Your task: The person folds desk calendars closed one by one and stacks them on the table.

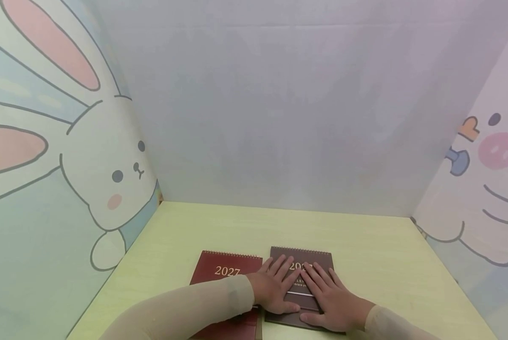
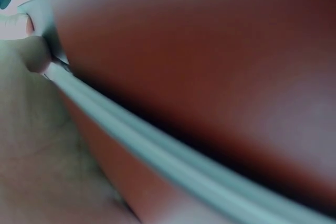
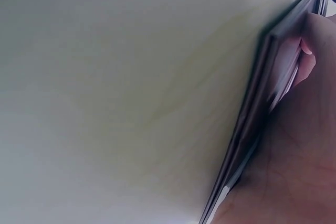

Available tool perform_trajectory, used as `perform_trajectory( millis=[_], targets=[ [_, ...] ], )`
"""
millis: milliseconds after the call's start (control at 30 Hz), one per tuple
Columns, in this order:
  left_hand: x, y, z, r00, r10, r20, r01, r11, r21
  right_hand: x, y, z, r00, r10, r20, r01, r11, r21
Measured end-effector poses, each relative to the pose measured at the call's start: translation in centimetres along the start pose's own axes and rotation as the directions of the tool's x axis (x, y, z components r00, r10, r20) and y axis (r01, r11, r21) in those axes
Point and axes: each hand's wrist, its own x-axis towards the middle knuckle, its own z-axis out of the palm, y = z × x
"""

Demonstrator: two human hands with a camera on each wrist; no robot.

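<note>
A dark brown spiral-bound 2027 calendar [image 1: 305, 318] lies flat, its rings along the far edge. My left hand [image 1: 275, 288] rests flat on its left half with straight fingers. Opposite it, my right hand [image 1: 334, 302] lies on the right half, fingers pointing up and left. The fingertips of both hands come close together near the printed year, partly covering it. To the left is a red spiral-bound 2027 calendar [image 1: 224, 262], crossed by my left sleeve. Its red cover [image 2: 199, 51] fills the left wrist view. The brown calendar's edge [image 3: 247, 108] runs beside my right hand in the right wrist view.
Both calendars lie near the front of a pale yellow table [image 1: 220, 224]. A plain whitish back wall [image 1: 279, 118] rises behind it. Side panels carry a cartoon rabbit [image 1: 105, 165] on the left and a white cartoon animal [image 1: 483, 189] on the right.
</note>
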Motion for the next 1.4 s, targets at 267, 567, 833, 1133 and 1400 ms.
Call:
perform_trajectory(
  millis=[267,567,833,1133,1400],
  targets=[
    [-0.2,0.0,0.0,1.000,0.006,0.002,-0.006,1.000,-0.008,0.0,0.2,0.2,0.999,0.028,0.021,-0.029,0.998,0.047],
    [-0.4,0.1,-0.2,0.999,0.017,-0.027,-0.017,1.000,0.002,0.1,0.8,0.2,0.999,0.020,0.032,-0.021,0.999,0.032],
    [0.2,-0.2,-0.1,0.993,0.051,-0.104,-0.055,0.998,-0.039,0.2,0.7,-0.7,0.999,0.046,0.011,-0.047,0.997,0.055],
    [-0.1,-0.6,-0.9,0.928,-0.027,-0.372,-0.023,0.991,-0.128,0.5,0.4,-2.2,0.961,0.085,-0.262,-0.101,0.994,-0.049],
    [-0.8,-1.2,-1.8,0.857,-0.197,-0.476,0.026,0.940,-0.341,0.4,0.6,-3.3,0.903,0.288,-0.319,-0.275,0.958,0.086]
  ],
)
